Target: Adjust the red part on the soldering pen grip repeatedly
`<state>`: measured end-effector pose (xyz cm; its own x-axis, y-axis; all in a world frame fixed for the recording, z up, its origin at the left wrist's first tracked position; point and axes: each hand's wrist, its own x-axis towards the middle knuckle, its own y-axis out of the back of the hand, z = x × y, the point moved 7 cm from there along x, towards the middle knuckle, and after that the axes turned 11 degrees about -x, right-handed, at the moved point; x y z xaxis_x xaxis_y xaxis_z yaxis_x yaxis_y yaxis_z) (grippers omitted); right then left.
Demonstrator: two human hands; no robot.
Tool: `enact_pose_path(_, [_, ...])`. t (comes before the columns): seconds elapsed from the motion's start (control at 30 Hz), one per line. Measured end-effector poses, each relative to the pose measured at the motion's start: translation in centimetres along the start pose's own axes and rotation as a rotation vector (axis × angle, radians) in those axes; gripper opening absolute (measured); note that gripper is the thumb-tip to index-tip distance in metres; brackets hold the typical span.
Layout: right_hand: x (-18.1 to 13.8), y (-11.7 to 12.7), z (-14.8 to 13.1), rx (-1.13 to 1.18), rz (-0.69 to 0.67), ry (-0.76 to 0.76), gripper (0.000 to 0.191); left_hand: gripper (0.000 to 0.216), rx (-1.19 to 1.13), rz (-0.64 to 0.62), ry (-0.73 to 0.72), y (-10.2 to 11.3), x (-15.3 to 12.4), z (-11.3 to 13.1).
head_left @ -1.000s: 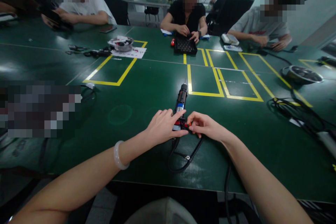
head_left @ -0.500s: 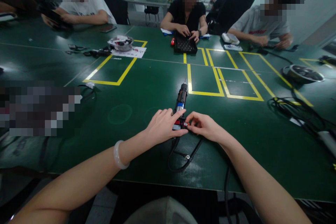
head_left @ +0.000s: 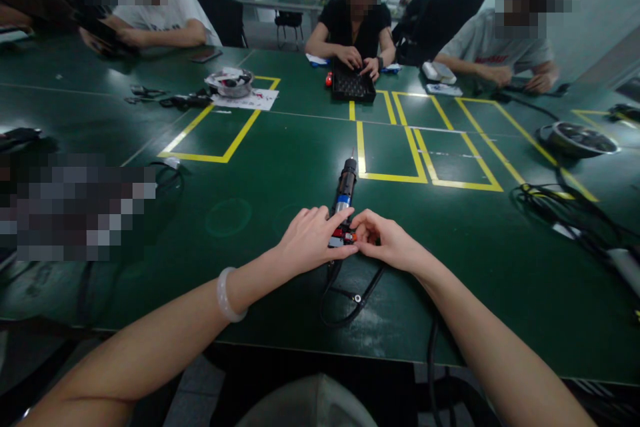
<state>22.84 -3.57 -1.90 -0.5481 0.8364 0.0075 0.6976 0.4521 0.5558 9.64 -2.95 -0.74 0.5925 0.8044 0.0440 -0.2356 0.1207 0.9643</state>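
A black, pen-like electric screwdriver [head_left: 347, 180] with a blue and silver band lies on the green table, its thin tip pointing away from me. My left hand [head_left: 311, 237] rests at its near end, forefinger across the silver part and thumb below. Between that finger and thumb sits a small red and grey block [head_left: 338, 236], partly covered. My right hand [head_left: 387, 238] has its fingertips closed at the block's right end, around a small orange piece [head_left: 354, 237]. A black cable [head_left: 345, 325] loops toward me beneath both hands, with a metal ring on it.
Yellow tape rectangles [head_left: 395, 178] mark the table. Across it, a person works over a black tray [head_left: 354, 88]; two others sit at left and right. Cables [head_left: 555, 213] and a round metal dish [head_left: 577, 140] lie at right. A clear bowl [head_left: 231, 83] stands on paper at back left.
My right hand has shifted very slightly at the block, and more of the orange piece shows now. My left hand and the screwdriver stay in place. A dark object appears at the far left edge.
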Motion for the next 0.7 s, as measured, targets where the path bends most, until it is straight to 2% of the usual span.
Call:
enact_pose_path(0.53, [0.0,0.2,-0.7,0.024,0.009,0.055,0.021,0.066,0.001,0.016,0.045,0.4,0.5,0.1])
enact_pose_path(0.7, [0.0,1.1,0.3,-0.027,0.108,0.026,0.012,0.063,0.028,0.049,0.034,1.1,0.8,-0.4])
